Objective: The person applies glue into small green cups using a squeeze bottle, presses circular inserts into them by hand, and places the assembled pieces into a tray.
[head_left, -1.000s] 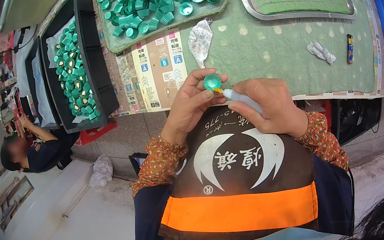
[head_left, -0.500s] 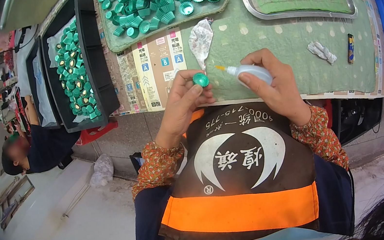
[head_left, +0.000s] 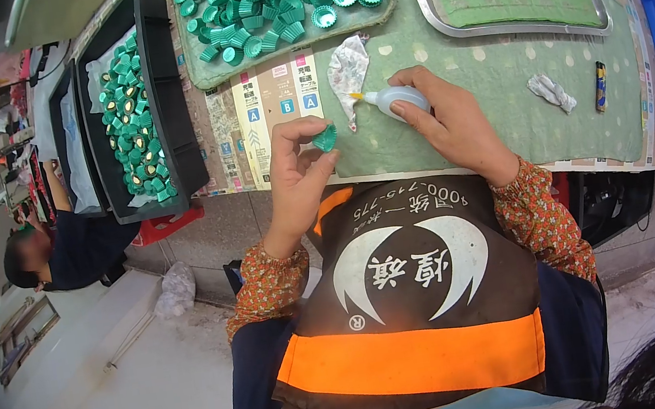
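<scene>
A small green fluted cup (head_left: 325, 139), turned on its side, is pinched between the thumb and index finger of my left hand (head_left: 298, 177). My right hand (head_left: 450, 120) is wrapped round a translucent squeeze bottle (head_left: 401, 100). The bottle's yellow tip points left, over the lower part of a crumpled white cloth (head_left: 349, 69) on the green table cover (head_left: 445, 87). Above the cloth, a green-lined tray (head_left: 213, 74) holds several green fluted cups (head_left: 282, 1).
A metal-rimmed tray (head_left: 520, 28) with round caps is at upper right. Right of my hands lie a second cloth (head_left: 552, 92) and a marker-like tube (head_left: 601, 86). A black bin (head_left: 176, 100) of filled green cups stands left, near another person (head_left: 91, 246).
My hands have moved apart. The bottle has left the cup and gone up over the cloth, while the cup has moved left and been tipped on its side.
</scene>
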Motion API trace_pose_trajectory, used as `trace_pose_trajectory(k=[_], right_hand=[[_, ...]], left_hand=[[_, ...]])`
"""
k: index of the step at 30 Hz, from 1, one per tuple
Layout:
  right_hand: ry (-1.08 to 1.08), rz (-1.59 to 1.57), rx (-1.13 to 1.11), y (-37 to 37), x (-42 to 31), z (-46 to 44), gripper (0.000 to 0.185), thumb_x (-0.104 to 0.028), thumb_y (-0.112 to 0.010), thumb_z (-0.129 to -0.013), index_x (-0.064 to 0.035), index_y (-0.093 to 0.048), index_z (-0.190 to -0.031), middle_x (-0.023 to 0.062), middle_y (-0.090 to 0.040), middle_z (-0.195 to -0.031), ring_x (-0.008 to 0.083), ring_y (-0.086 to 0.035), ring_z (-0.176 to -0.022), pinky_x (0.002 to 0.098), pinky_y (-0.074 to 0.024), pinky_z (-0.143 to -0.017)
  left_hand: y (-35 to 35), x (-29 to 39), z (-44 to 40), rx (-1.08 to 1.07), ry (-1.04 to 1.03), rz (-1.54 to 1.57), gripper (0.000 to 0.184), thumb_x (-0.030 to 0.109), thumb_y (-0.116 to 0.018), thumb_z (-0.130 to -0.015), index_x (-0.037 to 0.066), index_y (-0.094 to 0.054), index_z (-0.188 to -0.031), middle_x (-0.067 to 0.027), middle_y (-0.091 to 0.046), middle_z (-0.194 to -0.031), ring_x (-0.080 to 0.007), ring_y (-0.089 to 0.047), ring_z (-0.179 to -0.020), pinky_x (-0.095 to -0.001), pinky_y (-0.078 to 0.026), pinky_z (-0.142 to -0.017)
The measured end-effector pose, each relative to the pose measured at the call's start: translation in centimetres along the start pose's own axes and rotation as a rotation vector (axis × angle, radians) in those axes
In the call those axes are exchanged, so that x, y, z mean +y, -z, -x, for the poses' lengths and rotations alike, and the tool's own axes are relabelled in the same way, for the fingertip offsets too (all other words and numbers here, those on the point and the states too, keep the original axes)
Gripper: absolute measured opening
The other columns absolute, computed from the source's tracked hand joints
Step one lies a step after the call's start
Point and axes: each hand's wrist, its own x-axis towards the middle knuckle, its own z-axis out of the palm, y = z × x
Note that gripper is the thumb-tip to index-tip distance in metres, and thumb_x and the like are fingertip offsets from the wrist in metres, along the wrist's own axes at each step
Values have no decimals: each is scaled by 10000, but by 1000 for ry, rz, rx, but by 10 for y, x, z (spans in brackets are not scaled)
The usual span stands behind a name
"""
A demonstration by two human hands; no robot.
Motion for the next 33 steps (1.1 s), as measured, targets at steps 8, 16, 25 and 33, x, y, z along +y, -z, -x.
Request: trace_pose_trajectory(k=[8,16,25,33], right_hand=[[76,198,64,-4,4,-6,271,-169,-646,-955,-39,-578,-1183,191,-575,-1042,420,-626,-895,482,-511,-760],[140,293,283,28,11,-20,241,-130,-664,-924,-46,-602,-1141,173,-559,-1023,385,-616,-914,469,-498,-768],[149,686,486,90,47,-100,179,-142,-669,-904,-104,-677,-1078,115,-595,-985,316,-623,-962,428,-517,-782],[218,531,469,97,55,-101,147,-139,-639,-941,-62,-705,-1047,105,-636,-928,265,-632,-900,382,-514,-761]], left_hand=[[-2,0,-5,-47,4,51,416,-93,-617,-905,94,-467,-1245,-101,-545,-1327,-164,-538,-1217,-317,-485,-969],[-6,3,-9,-33,192,225,416,75,-657,-942,81,-443,-1299,-133,-578,-1336,-207,-610,-1138,-360,-552,-953],[-12,9,-12,-83,199,228,461,171,-635,-973,59,-437,-1373,-135,-601,-1304,-205,-616,-1118,-352,-541,-949],[-8,10,-9,-101,246,205,482,252,-532,-1042,43,-444,-1468,-103,-617,-1224,-156,-622,-1088,-338,-528,-952]])
